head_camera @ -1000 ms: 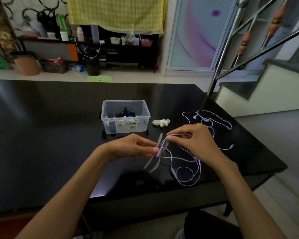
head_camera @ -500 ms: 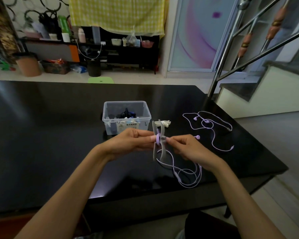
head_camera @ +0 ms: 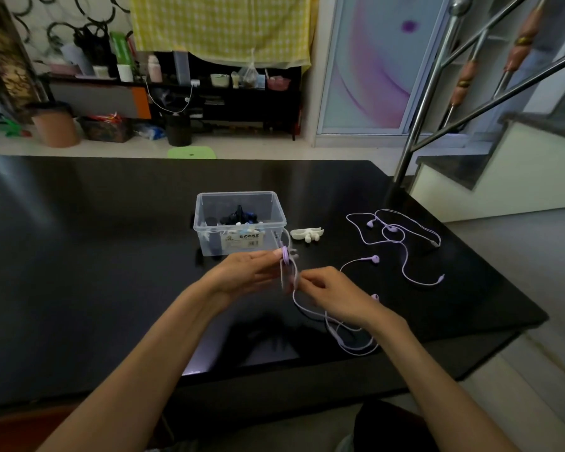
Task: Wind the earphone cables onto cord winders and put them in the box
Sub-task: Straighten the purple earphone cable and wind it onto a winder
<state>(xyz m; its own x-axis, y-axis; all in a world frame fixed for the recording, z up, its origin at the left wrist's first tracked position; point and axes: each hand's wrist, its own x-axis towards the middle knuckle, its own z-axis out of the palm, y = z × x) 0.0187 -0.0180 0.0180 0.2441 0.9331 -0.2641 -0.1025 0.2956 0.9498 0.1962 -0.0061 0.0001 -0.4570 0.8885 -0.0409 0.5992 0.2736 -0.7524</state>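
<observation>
- Left hand [head_camera: 242, 272] now holds the grey plastic cord winder [head_camera: 287, 272] upright, where it was tilted a second ago.
- Right hand [head_camera: 331, 295] pinches the thin lilac earphone cable [head_camera: 310, 311] lower, so another turn has gone on.

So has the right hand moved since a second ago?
Yes. The right hand has dropped toward the person, away from the clear box, and now sits lower than the left hand holding the winder.
</observation>
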